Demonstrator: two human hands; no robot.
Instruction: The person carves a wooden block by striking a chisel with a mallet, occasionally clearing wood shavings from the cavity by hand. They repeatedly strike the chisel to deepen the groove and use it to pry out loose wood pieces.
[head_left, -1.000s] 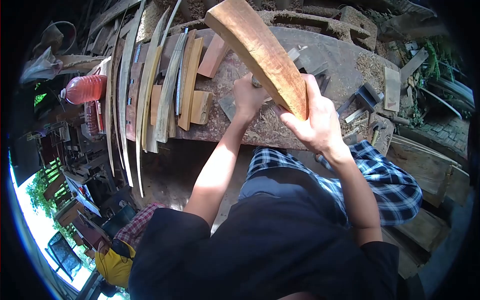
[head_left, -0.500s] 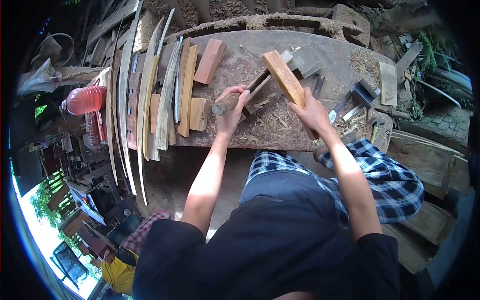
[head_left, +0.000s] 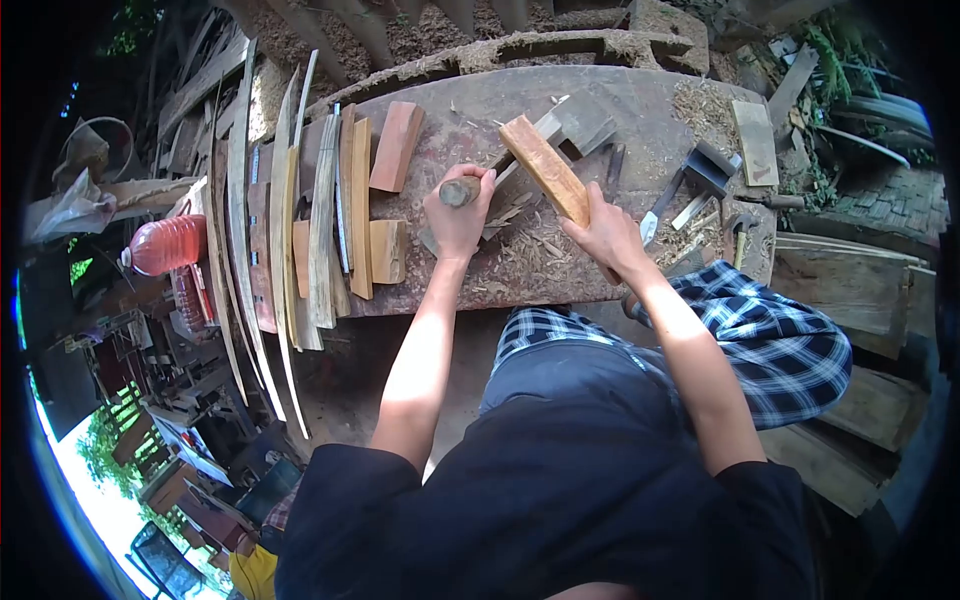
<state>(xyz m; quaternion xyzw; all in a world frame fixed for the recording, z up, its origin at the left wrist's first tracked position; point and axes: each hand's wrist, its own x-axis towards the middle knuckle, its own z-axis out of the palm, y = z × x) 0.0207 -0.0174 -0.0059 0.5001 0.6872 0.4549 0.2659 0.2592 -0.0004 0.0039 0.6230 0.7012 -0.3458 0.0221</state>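
Observation:
My left hand point(head_left: 458, 218) is wrapped round a tool with a round wooden handle point(head_left: 456, 191), whose butt end faces up toward me. My right hand point(head_left: 607, 236) grips the lower part of a light-brown wooden block point(head_left: 545, 168), held at a slant over the bench. Beyond the block, a grey wooden piece point(head_left: 586, 118) with a dark notch lies on the worn bench point(head_left: 500, 90). Wood shavings point(head_left: 530, 255) are scattered between and below my hands.
Long wooden strips point(head_left: 326, 220) and a reddish block point(head_left: 397, 147) lie left. A pink liquid bottle point(head_left: 166, 244) stands beyond them. At right are a black metal piece point(head_left: 707, 170), a hammer point(head_left: 741, 236) and a pale board point(head_left: 755, 143).
My left hand has turned the handle more upright, so its end points toward me. The wooden block in my right hand has shifted slightly left and down with the view.

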